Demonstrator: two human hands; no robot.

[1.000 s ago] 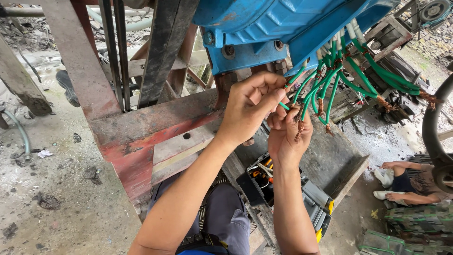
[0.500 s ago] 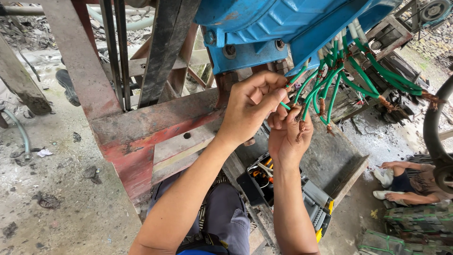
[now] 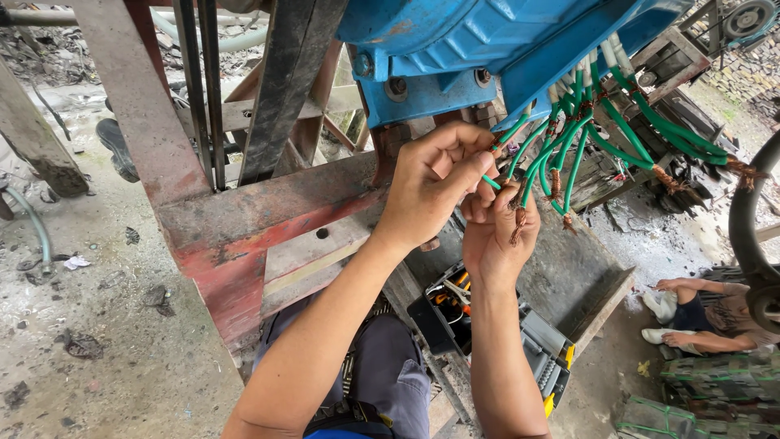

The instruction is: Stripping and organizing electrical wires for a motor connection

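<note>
Both my hands are raised under a blue motor housing [image 3: 455,49], from which a bunch of green wires [image 3: 585,130] with bare copper ends hangs. My left hand [image 3: 435,183] pinches one green wire near its end, between thumb and fingers. My right hand [image 3: 497,236] sits just below it, fingers closed around the copper end of a wire. Other wire ends dangle loose to the right.
A red-painted steel frame [image 3: 260,219] runs across the middle, with dark belts [image 3: 199,89] behind it. An open toolbox [image 3: 487,325] with tools lies below my hands. Another person's feet and legs [image 3: 699,317] rest at the right. A black tyre edge [image 3: 751,236] is at far right.
My hands have barely shifted; fingers keep working the same wire ends.
</note>
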